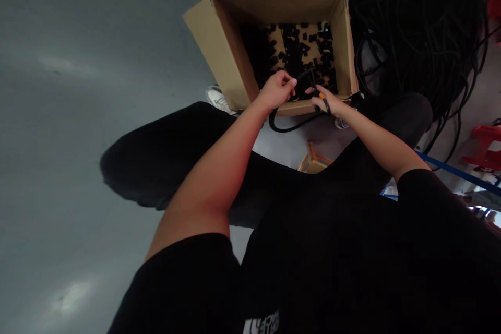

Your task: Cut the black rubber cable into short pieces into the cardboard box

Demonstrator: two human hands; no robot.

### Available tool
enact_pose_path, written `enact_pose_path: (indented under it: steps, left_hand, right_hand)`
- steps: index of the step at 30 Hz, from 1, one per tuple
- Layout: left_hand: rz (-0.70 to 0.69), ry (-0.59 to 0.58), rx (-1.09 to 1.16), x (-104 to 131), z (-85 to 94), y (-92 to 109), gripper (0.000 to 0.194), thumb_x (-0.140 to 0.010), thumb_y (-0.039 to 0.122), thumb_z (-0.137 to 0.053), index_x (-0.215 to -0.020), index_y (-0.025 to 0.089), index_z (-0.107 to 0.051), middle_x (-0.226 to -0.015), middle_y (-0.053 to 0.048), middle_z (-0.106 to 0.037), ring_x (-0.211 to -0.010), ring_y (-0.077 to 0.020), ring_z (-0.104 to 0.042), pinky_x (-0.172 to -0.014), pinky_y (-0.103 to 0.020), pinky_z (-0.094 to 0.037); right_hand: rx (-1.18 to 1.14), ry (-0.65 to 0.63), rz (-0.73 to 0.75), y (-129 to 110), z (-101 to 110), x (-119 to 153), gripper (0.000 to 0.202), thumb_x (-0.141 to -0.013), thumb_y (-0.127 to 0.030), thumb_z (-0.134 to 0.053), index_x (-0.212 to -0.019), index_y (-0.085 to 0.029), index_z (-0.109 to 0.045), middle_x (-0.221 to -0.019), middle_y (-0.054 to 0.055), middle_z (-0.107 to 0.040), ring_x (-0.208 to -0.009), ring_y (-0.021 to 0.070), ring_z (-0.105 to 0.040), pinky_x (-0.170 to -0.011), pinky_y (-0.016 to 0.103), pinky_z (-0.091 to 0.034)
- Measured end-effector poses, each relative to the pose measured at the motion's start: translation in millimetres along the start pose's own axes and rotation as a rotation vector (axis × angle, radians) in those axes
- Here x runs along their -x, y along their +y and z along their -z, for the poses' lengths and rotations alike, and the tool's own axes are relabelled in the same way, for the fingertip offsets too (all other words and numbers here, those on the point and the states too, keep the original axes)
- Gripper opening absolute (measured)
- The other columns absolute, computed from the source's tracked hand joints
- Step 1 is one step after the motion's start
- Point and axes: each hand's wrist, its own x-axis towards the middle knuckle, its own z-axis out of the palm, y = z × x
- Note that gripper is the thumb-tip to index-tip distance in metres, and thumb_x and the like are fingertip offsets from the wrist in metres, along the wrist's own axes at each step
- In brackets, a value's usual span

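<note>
My left hand [278, 88] is closed around a black rubber hose [287, 129], its fingers pinched together over the box. A short length of the hose sticks out past my fingertips, and the rest loops down over the box's near edge. In my right hand [331, 103] is a pair of scissors [327, 108] with black and orange handles. Their dark blades point up and away, close to the hose end; whether they touch it I cannot tell. Beneath both hands stands an open cardboard box [235, 62], with many small cut black pieces [291, 42] scattered inside.
A large tangled heap of black hose [422, 26] lies to the right of the box. A wooden stool corner [313, 159] shows between my legs. Farther right are a red plastic stool [485, 146] and a blue bar [457, 171]. Grey floor [78, 115] extends left.
</note>
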Motion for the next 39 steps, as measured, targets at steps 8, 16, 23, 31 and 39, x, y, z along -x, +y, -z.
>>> enact_pose_path:
  steps: [8,16,23,31,39]
  left_hand:
    - [-0.008,-0.035,-0.121,9,2.0,10,0.021,-0.123,0.034,-0.07,-0.107,0.025,-0.061,-0.086,-0.002,-0.069,-0.075,-0.0197,-0.062,-0.078,-0.029,-0.051]
    - [0.052,-0.028,-0.188,12,4.9,17,0.019,-0.123,0.039,-0.07,-0.115,0.022,-0.071,-0.093,-0.006,-0.075,-0.082,-0.0225,-0.066,-0.084,-0.031,-0.054]
    - [0.136,-0.008,-0.312,13,4.0,18,0.016,-0.124,0.029,-0.067,-0.116,0.019,-0.077,-0.103,-0.009,-0.083,-0.093,-0.0253,-0.069,-0.101,-0.035,-0.059]
    - [0.177,0.071,-0.317,-6,-0.7,-2,0.024,-0.126,0.028,-0.063,-0.136,0.016,-0.081,-0.112,-0.014,-0.087,-0.106,-0.029,-0.076,-0.112,-0.037,-0.062]
    - [0.201,-0.004,-0.264,-27,-12.6,-23,0.032,-0.123,0.019,-0.056,-0.146,0.014,-0.079,-0.111,-0.012,-0.085,-0.096,-0.0258,-0.075,-0.102,-0.035,-0.063]
  right_hand:
    - [0.182,-0.051,0.088,4,1,0,0.026,-0.105,-0.015,-0.071,-0.13,-0.023,-0.068,-0.093,-0.006,-0.06,-0.083,0.0176,-0.059,-0.084,0.028,-0.054]
    - [0.3,-0.043,0.003,-21,5,17,0.021,-0.118,-0.038,-0.082,-0.114,-0.023,-0.067,-0.077,-0.007,-0.056,-0.067,0.0157,-0.057,-0.066,0.025,-0.045]
    - [0.402,-0.022,-0.097,-35,-7,29,0.039,-0.118,-0.047,-0.093,-0.103,-0.022,-0.066,-0.073,-0.004,-0.059,-0.062,0.016,-0.061,-0.061,0.026,-0.046]
    - [0.247,-0.054,-0.139,-21,-18,8,0.029,-0.119,-0.031,-0.09,-0.108,-0.024,-0.064,-0.069,-0.006,-0.059,-0.06,0.0156,-0.062,-0.052,0.019,-0.047]
    - [0.156,-0.048,-0.211,-19,-37,-11,0.023,-0.119,-0.004,-0.067,-0.11,-0.024,-0.061,-0.078,-0.006,-0.055,-0.065,0.0136,-0.057,-0.052,0.014,-0.047]
